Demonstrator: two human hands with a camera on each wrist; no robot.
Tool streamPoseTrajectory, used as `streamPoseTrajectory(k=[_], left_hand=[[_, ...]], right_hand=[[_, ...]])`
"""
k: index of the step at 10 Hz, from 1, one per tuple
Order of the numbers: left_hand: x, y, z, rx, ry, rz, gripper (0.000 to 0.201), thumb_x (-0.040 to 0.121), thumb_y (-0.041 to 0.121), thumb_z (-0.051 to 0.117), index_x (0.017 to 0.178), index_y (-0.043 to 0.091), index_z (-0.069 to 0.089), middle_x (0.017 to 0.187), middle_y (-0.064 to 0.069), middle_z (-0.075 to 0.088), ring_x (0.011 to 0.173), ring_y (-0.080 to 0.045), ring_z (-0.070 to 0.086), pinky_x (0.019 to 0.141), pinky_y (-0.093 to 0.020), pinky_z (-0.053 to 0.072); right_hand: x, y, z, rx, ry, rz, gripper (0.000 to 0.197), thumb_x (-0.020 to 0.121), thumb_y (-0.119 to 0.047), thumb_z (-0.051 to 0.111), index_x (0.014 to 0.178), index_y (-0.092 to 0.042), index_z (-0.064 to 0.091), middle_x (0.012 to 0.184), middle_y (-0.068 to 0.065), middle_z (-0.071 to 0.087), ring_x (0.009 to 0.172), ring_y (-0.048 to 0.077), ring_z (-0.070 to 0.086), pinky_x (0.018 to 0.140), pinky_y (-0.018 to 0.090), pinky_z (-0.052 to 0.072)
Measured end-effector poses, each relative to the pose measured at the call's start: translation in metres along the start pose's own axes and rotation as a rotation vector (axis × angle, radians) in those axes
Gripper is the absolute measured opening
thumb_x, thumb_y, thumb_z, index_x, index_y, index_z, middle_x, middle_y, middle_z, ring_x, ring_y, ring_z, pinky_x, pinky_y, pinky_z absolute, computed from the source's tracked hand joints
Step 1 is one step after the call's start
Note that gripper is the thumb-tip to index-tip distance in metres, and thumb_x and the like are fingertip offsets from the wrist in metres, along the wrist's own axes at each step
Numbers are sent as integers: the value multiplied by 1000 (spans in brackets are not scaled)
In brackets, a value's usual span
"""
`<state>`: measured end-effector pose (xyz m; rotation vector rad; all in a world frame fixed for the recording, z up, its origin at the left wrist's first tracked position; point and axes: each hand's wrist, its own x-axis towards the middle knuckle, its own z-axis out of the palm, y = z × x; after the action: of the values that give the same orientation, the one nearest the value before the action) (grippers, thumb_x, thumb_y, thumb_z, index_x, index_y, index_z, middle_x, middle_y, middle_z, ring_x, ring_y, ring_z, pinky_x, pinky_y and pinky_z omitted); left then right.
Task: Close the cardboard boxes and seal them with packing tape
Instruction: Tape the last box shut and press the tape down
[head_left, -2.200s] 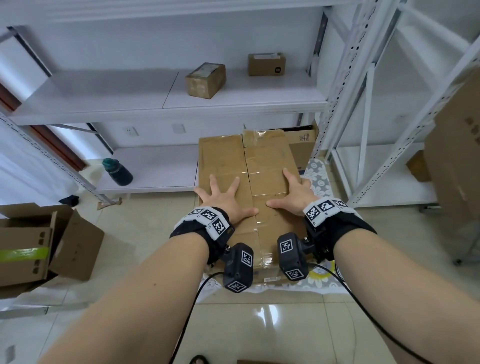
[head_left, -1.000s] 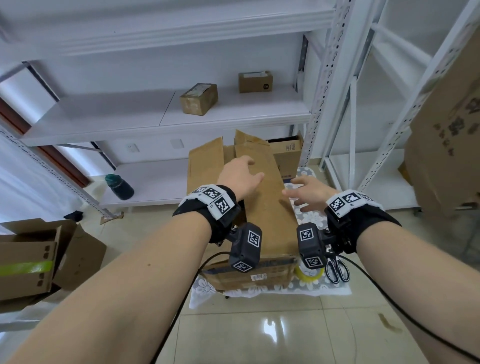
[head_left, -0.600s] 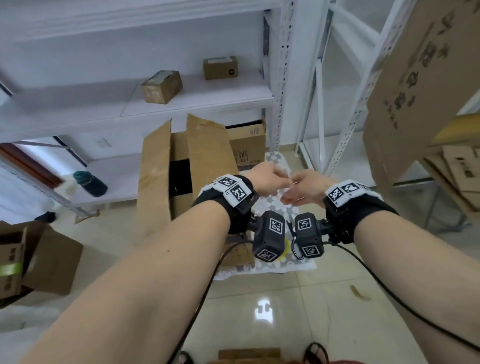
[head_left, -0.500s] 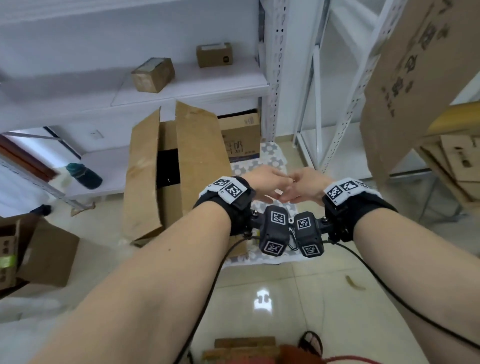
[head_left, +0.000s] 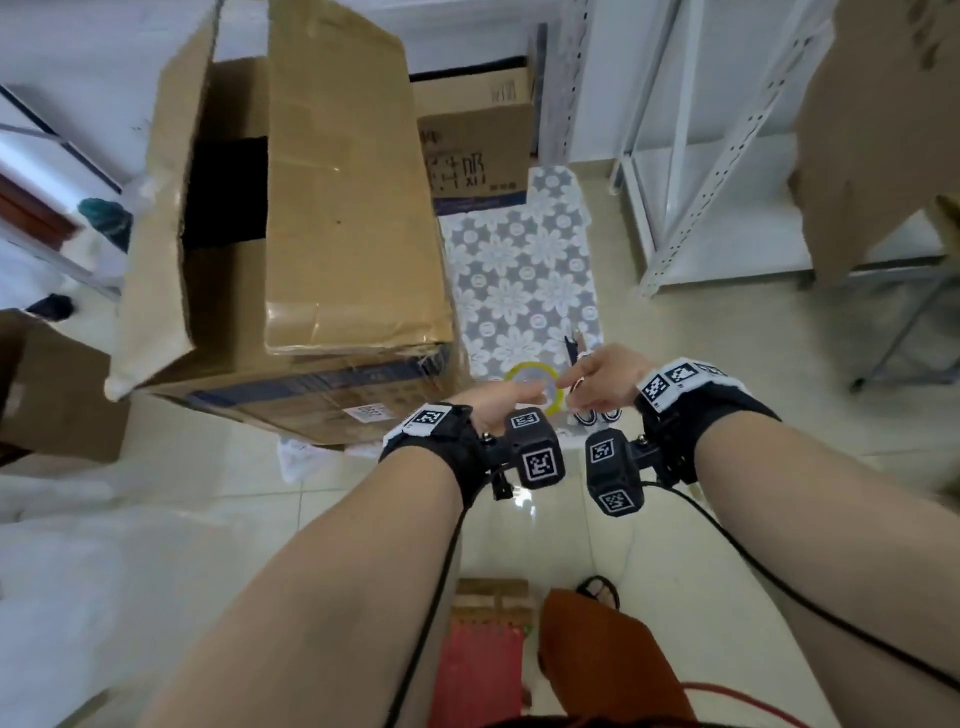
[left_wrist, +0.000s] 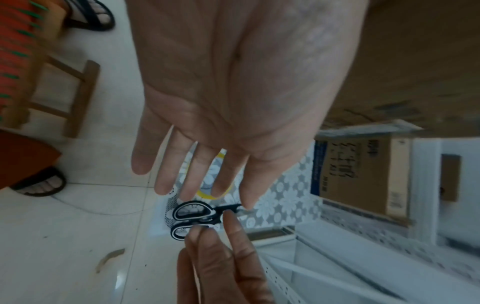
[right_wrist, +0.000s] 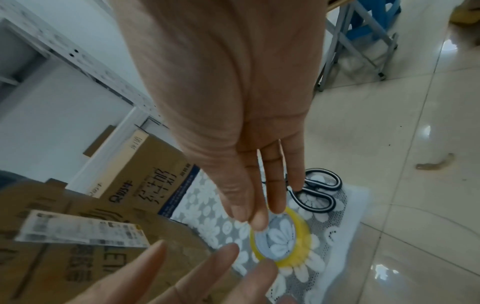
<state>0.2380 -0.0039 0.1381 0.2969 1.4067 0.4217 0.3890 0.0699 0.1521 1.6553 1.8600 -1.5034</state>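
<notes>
Hands (head_left: 550, 395) now down over tape (right_wrist: 283, 244)

From the head camera I see the big cardboard box (head_left: 332, 218) on the left, its two top flaps standing up and a dark opening between them. Behind it stands a smaller box (head_left: 475, 150) with printed characters. Both rest on a flower-pattern mat (head_left: 524, 280) on the tiled floor (head_left: 727, 374). My left hand (head_left: 498, 400) reaches with straight fingers over the yellow tape roll (head_left: 535, 387) that lies on the mat. My right hand (head_left: 602, 379) is just beside it, above the scissors (head_left: 589, 395); I cannot tell if it touches them. White metal shelves (head_left: 696, 171) stand at the right.
</notes>
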Motion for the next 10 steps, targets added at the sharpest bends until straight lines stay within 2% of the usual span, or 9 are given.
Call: streamPoseTrajectory(k=[1,2,3,4,6,7,8,9,10], left_hand=[[20,-13,-9,-201,39,3,19,100,25,46,106,8,51,123,-14,50,89,-25,56,81,-36,45],[36,-22,-17,-294,14,-15,22,100,27,47,94,7,54,122,-19,55,95,-28,57,103,-42,40],[50,-36,-19,-397,-45,-17,27,102,26,43,110,2,54,118,-17,59,88,-29,60,92,-41,50],[61,-49,-19,-477,-48,-43,24,103,22,39,103,4,54,100,-13,58,80,-28,56,53,-35,57],[94,-74,-32,-643,-49,-64,23,99,24,50,99,1,50,122,-23,50,104,-37,54,92,-49,49],[86,-75,-25,-632,-29,-53,22,99,24,51,93,3,49,124,-25,54,96,-38,59,83,-47,52],[65,-66,-19,-642,-6,-95,26,101,23,47,81,7,47,104,-25,57,92,-38,57,92,-46,44],[37,-47,-10,-603,-12,-75,29,103,22,42,82,3,47,90,-24,59,104,-37,61,79,-43,52],[-2,-21,7,-514,-49,-2,27,103,21,38,93,0,50,70,-18,64,51,-25,67,40,-29,52]], right_hand=[[24,6,14,-51,-43,-15,29,83,-13,69,112,-17,68,99,4,69,81,16,60,83,32,53],[46,7,32,-147,-83,-23,31,86,-15,67,118,-17,66,122,5,63,96,18,60,81,27,49],[65,8,52,-356,-129,-36,36,92,-21,60,128,-17,60,134,7,55,119,23,54,95,29,43],[87,14,77,-499,-153,-20,38,96,-16,50,134,-9,51,138,13,51,124,27,50,101,33,41],[125,42,111,-602,-77,-87,38,92,-18,52,129,-9,54,133,15,52,123,34,49,103,44,41],[125,43,110,-572,-74,-73,35,91,-15,55,125,-7,57,128,15,57,117,31,55,98,39,46],[112,30,91,-361,-63,-62,34,95,-8,49,128,-6,57,132,13,55,120,28,53,97,30,41],[89,16,59,31,20,-61,26,92,-5,56,115,-9,67,115,7,61,106,26,59,86,29,49],[56,0,27,388,35,2,19,89,2,57,92,-10,71,89,4,63,77,16,59,69,28,55]])
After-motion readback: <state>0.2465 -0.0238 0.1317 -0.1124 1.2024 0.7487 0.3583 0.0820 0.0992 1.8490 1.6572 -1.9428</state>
